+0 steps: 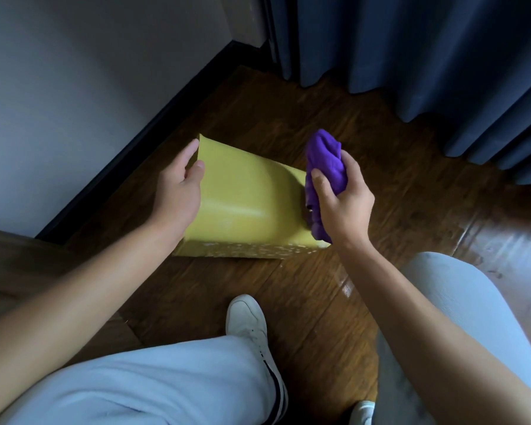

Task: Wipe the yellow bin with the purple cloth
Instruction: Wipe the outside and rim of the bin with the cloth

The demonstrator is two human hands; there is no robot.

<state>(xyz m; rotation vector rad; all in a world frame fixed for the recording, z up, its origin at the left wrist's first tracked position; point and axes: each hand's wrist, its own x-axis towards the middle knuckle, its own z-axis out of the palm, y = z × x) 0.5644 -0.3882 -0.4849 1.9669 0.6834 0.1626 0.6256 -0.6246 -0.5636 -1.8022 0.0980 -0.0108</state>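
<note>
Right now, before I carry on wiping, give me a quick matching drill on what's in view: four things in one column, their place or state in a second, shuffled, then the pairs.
Things:
1. left hand
2. right hand
3. yellow bin
4. white shoe

Places or states:
A. lying on its side on the wooden floor
B. gripping the bunched purple cloth
C. planted on the floor below the bin in the frame
D. holding the bin's far left edge

Pairs: 1-D, 2-B, 3-A, 4-C
</note>
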